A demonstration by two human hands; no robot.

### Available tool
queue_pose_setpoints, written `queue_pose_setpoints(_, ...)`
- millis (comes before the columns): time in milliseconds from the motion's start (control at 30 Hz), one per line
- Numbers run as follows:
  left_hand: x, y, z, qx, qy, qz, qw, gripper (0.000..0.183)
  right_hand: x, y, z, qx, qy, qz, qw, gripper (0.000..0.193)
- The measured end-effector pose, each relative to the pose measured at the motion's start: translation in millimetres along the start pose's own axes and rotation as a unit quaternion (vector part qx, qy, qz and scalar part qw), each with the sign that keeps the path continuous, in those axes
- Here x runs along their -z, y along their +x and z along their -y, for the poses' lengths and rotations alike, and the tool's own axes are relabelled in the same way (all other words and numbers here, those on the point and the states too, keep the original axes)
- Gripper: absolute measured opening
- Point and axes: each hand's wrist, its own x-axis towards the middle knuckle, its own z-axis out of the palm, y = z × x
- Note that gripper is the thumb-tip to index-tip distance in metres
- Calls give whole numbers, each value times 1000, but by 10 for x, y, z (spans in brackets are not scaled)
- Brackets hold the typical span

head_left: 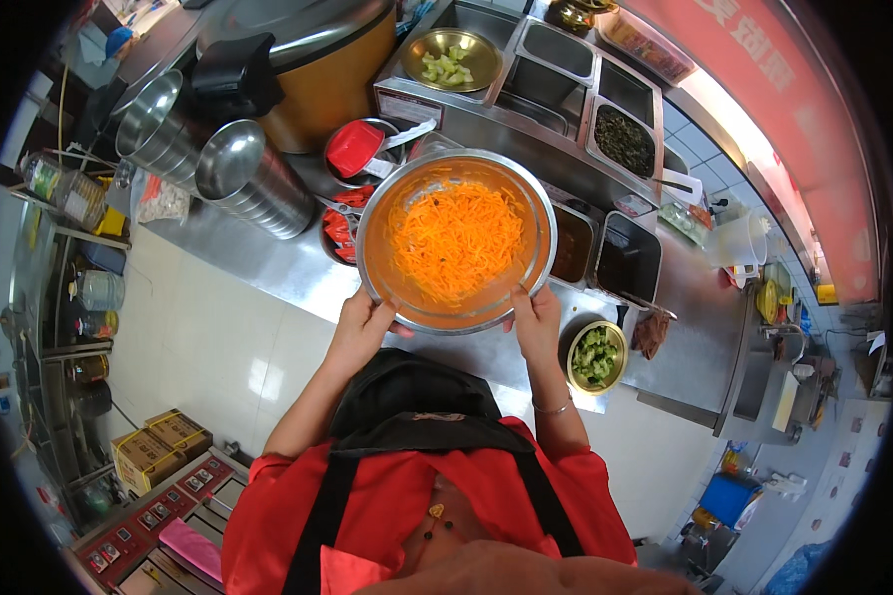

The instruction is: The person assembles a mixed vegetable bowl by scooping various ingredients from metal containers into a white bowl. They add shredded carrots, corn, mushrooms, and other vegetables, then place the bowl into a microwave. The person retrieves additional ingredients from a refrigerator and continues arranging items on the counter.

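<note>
Between my two hands I hold a wide stainless steel bowl (387, 288) by its near rim. Shredded carrot (456, 238) is heaped in its middle. My left hand (360, 327) grips the rim at the near left, thumb on top. At the near right, my right hand (536, 322) pinches the rim the same way, with most fingers hidden beneath. A gold-coloured dish of chopped green vegetable (595, 357) stands on the counter by my right hand. Left of the bowl, a red scoop (355, 149) lies over a round container, with red packets (339, 230) in another.
Stacked steel pots (248, 178) and a large cooker (308, 69) stand at the left. Beyond the bowl are metal food pans, one with dark chopped greens (623, 139), and a gold plate of pale green pieces (451, 61). A brown cloth (651, 335) lies at the right.
</note>
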Motion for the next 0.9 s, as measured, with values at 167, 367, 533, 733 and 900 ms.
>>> queue_pose_setpoints(167,65,-30,-38,30,-70,55,996,37,17,-21,181,-49,-3,27,998,23)
queue_pose_setpoints(367,17,-98,-125,59,-113,40,991,37,-34,208,976,257,-310,-108,909,45)
queue_pose_setpoints(533,-50,-139,-154,37,-100,50,993,34,-506,485,1084,380,-339,81,857,20)
queue_pose_setpoints(733,-68,-165,-129,15,-63,58,996,29,-705,618,1089,349,-417,80,836,16)
queue_pose_setpoints(900,-54,-196,-133,42,-29,67,996,29,-739,630,1090,337,-429,101,832,17)
